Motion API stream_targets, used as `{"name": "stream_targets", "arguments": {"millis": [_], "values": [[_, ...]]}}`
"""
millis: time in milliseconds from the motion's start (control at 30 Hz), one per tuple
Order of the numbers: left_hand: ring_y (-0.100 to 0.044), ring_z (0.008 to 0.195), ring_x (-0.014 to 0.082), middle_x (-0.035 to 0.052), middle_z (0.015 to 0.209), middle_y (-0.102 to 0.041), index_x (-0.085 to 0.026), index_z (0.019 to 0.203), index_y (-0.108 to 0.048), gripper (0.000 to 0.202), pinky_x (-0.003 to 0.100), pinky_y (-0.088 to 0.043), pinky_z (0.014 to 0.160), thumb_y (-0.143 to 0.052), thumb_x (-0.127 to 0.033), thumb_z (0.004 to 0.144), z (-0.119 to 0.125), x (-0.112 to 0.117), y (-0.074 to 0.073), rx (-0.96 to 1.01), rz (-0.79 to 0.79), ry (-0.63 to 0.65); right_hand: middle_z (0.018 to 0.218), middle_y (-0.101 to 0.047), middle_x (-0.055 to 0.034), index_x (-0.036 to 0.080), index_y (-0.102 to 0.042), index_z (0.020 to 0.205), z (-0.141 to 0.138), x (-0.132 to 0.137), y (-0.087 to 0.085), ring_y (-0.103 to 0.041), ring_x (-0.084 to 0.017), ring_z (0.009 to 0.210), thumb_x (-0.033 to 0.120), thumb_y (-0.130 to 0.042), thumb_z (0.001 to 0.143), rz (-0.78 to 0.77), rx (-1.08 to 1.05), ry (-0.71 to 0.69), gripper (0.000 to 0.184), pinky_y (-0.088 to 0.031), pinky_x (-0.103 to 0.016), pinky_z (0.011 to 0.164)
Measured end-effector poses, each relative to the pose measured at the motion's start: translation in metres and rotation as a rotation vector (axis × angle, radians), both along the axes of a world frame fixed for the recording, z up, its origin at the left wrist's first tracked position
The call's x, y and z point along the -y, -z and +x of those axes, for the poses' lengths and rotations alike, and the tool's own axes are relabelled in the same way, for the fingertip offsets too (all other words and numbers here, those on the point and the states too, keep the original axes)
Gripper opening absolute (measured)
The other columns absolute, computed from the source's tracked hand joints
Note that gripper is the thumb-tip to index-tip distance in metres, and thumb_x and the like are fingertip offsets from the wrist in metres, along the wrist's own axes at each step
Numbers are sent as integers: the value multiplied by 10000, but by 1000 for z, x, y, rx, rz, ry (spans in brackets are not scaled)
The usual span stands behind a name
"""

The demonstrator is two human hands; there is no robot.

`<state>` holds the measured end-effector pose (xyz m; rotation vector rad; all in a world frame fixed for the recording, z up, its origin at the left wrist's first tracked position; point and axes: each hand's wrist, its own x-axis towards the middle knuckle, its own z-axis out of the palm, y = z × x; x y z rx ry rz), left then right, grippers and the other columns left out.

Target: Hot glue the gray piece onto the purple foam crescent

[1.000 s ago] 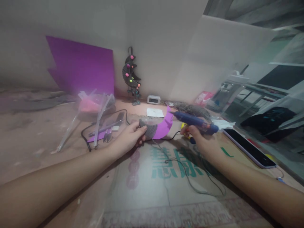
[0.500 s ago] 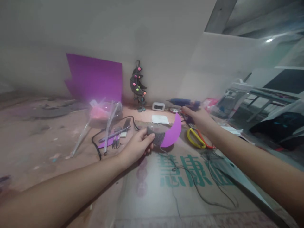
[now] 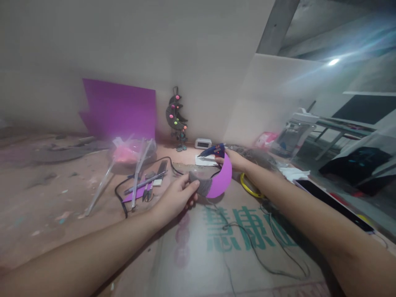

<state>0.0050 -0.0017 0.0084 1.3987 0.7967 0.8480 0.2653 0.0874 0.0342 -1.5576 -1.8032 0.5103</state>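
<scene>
My left hand point(image 3: 182, 192) grips the end of a purple paper crescent point(image 3: 221, 180), whose left part is wrapped in grey yarn point(image 3: 204, 187). A loose tail of that yarn point(image 3: 253, 241) trails over the board below. In my right hand point(image 3: 233, 160) is a blue glue gun point(image 3: 213, 151), its nozzle pointing left above a small white card point(image 3: 202, 160). The crescent's upper tip partly hides my right fingers. Under my right wrist lie scissors with a yellow handle point(image 3: 250, 187), mostly covered by the arm.
A decorated grey crescent ornament point(image 3: 175, 113) and purple sheets point(image 3: 123, 109) lean on the wall. A small white clock point(image 3: 203, 143) stands behind the card. Glue sticks point(image 3: 139, 175), pens point(image 3: 145, 182) and a black cable point(image 3: 117, 192) lie left. A phone point(image 3: 334, 204) rests at right.
My right hand has brought the glue gun left and down, closer to the crescent, and tipped its nozzle downward. My left hand keeps its hold. The view has shifted slightly.
</scene>
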Motion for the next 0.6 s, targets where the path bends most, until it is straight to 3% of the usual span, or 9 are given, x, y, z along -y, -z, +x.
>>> {"name": "stream_targets", "arguments": {"millis": [167, 267, 367, 467, 533, 600], "values": [[-452, 410, 52, -69, 550, -522, -198, 857, -484, 246, 132, -310, 377, -545, -435, 840, 0, 0, 1, 11, -29, -5, 1036, -698, -127, 135, -612, 1115, 7, 5, -3, -648, -255, 907, 370, -758, 692, -52, 146, 94, 505, -492, -350, 831], [-449, 399, 52, -69, 549, -526, -197, 862, -480, 254, 127, -292, 357, -560, -436, 825, 0, 0, 0, 9, -65, -43, 1090, -678, -131, 143, -591, 1151, 9, 15, -1, -638, -255, 958, 357, -716, 737, -14, 180, 138, 483, -481, -342, 849], [-427, 379, 48, -65, 553, -529, -190, 831, -466, 230, 137, -295, 346, -555, -402, 822, -1, -3, -2, 24, -115, -105, 1152, -637, -145, 139, -566, 1156, 7, 36, -2, -598, -252, 1036, 354, -614, 822, 82, 192, 189, 401, -450, -348, 886], [-443, 394, 51, -42, 582, -562, -176, 801, -474, 211, 149, -323, 360, -554, -370, 822, -2, -6, -3, 50, -118, -140, 1030, -666, -107, 145, -571, 1076, -3, 69, -9, -610, -220, 948, 398, -487, 895, 149, 176, 220, 322, -457, -329, 837], [-468, 418, 56, -23, 615, -591, -166, 802, -486, 218, 157, -351, 380, -567, -368, 818, -2, -7, -2, 60, -105, -151, 892, -690, -65, 159, -622, 911, -16, 93, -15, -626, -201, 854, 409, -449, 911, 104, 141, 122, 304, -466, -303, 781], [-483, 432, 61, -10, 633, -607, -160, 800, -493, 243, 166, -370, 396, -576, -388, 817, -3, -6, -3, 54, -98, -158, 863, -705, -55, 167, -660, 836, -32, 116, -17, -642, -193, 823, 405, -439, 914, -57, 114, -46, 334, -475, -292, 756]]}}
